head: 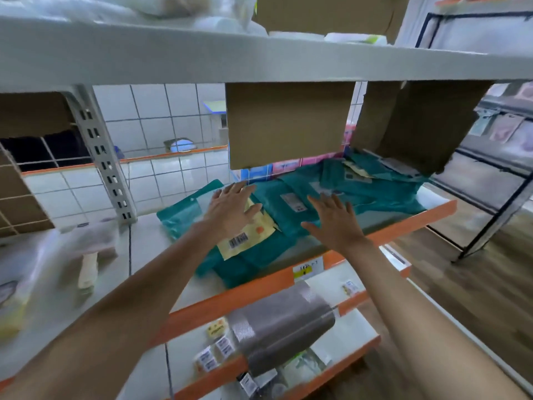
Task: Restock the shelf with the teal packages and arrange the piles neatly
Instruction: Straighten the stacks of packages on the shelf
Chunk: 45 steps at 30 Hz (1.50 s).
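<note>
Teal packages (288,217) lie in overlapping piles along the middle shelf (403,223), which has an orange front edge; an exact count cannot be made because the packs overlap and the view is blurred, but at least four separate packs are distinguishable. Two hands are in view. Left hand (230,209): grip fully open, fingers spread, palm down on the left pile, resting on a yellow label card (248,238) that carries one barcode; it grasps nothing. Right hand (334,220): grip likewise fully open, fingers spread flat, palm down at the front edge of the centre pile, holding nothing. One white sticker (292,201) sits on the centre pack; its print is too small to read. One yellow-and-white price tag (308,268) is fixed to the orange edge, its writing illegible. Two brown cardboard flaps (291,122) hang from the upper shelf above the piles. One grey mesh roll (282,324) lies on the lower shelf.
</note>
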{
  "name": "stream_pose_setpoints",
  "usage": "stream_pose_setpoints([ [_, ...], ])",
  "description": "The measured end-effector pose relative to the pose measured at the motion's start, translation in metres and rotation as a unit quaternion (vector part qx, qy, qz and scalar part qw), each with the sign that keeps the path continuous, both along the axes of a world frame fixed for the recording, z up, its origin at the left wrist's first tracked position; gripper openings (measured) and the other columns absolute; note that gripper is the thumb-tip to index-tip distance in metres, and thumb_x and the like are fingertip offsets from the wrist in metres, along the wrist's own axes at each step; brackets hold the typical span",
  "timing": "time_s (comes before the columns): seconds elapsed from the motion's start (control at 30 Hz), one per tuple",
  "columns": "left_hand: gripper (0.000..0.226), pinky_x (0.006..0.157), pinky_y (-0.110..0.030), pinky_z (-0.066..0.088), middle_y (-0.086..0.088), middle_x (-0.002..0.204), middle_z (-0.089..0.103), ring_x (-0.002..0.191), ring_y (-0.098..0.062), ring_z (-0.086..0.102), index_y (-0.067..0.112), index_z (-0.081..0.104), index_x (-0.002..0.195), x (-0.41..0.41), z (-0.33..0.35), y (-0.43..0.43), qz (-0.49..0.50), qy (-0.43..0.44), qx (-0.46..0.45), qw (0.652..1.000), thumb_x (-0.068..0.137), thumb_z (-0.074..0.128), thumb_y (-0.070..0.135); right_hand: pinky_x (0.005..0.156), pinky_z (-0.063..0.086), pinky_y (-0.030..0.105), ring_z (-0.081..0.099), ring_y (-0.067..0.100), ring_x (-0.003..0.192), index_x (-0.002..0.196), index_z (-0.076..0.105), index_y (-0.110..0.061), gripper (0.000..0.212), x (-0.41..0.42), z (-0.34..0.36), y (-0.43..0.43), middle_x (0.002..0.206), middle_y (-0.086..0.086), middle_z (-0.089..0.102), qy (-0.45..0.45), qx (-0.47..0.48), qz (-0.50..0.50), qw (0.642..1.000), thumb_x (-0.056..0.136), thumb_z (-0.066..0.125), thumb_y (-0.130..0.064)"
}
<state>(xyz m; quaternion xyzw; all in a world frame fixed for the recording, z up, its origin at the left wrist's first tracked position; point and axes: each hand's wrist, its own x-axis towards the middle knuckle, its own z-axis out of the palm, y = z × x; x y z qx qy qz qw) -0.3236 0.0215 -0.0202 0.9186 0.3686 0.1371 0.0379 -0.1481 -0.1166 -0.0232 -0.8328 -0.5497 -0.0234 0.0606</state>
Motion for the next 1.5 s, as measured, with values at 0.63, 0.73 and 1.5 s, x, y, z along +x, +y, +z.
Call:
stream_pose_setpoints([
  [0.63, 0.054, 0.104, -0.037, 0.028, -0.007, 0.146, 0.037, 0.13, -0.027, 0.038, 0.018, 0.034, 0.142, 0.178, -0.014, 0.018, 0.106, -0.022, -0.003, 0.994, 0.095, 0.041, 0.044, 0.115, 0.007, 0.046, 0.009, 0.026, 0.145, 0.15, 0.017, -0.021, 0.063, 0.214, 0.015, 0.055, 0.157, 0.007, 0.015, -0.054, 0.022, 0.121, 0.991, 0.097, 0.029, -0.052],
  [0.73, 0.057, 0.104, -0.038, 0.029, -0.008, 0.148, 0.035, 0.132, -0.027, 0.037, 0.019, 0.032, 0.144, 0.231, -0.016, 0.011, 0.107, -0.027, 0.0, 0.994, 0.095, 0.04, 0.047, 0.115, 0.012, 0.046, 0.014, 0.026, 0.143, 0.149, 0.02, -0.021, 0.061, 0.269, 0.015, 0.05, 0.155, 0.007, 0.02, -0.049, 0.039, 0.108, 0.992, 0.097, 0.032, -0.051],
  [1.5, 0.067, 0.112, -0.039, 0.02, -0.005, 0.152, 0.026, 0.139, -0.023, 0.022, 0.016, 0.025, 0.146, 0.446, 0.009, 0.033, 0.046, 0.095, -0.091, 0.99, 0.093, 0.039, 0.055, 0.078, 0.04, 0.026, 0.056, 0.02, 0.101, 0.116, 0.05, -0.007, 0.044, 0.449, 0.003, 0.071, 0.099, 0.004, 0.054, 0.166, -0.044, -0.005, 0.985, 0.091, 0.056, -0.043],
])
